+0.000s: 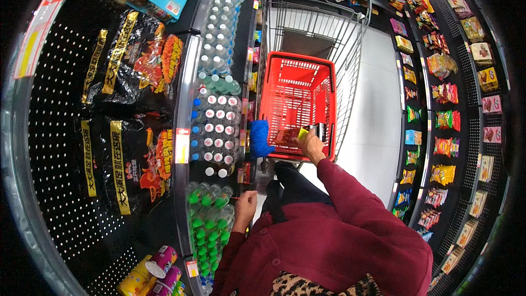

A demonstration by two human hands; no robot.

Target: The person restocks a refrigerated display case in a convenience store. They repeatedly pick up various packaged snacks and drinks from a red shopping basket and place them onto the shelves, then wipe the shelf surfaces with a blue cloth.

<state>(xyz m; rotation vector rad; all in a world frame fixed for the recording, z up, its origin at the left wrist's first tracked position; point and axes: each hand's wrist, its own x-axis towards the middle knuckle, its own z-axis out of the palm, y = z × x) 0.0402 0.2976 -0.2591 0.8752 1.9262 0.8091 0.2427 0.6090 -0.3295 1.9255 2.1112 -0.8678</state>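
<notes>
My right hand [311, 146] reaches over the near rim of a red plastic shopping basket [298, 56] and grips a package [303, 133] with a yellow-green part, low in the basket. Against that hand is a dark box-like item [321, 130] with a pale edge; my fingers hide part of both. The basket rests in a wire shopping cart [349, 86]. Beside the basket's near left corner is a bright blue fabric wrap [259, 137]. My left hand [245, 205] hangs by the shelf, fingers curled in, close to green-capped bottles [209, 224]; no object shows in it.
On the left, a black perforated shelf [53, 131] holds black snack bags [123, 164]; below are water bottles [215, 127] with white and blue caps. Purple canisters [161, 261] stand near the bottom. Snack shelves [446, 139] line the right, across a pale floor [374, 119].
</notes>
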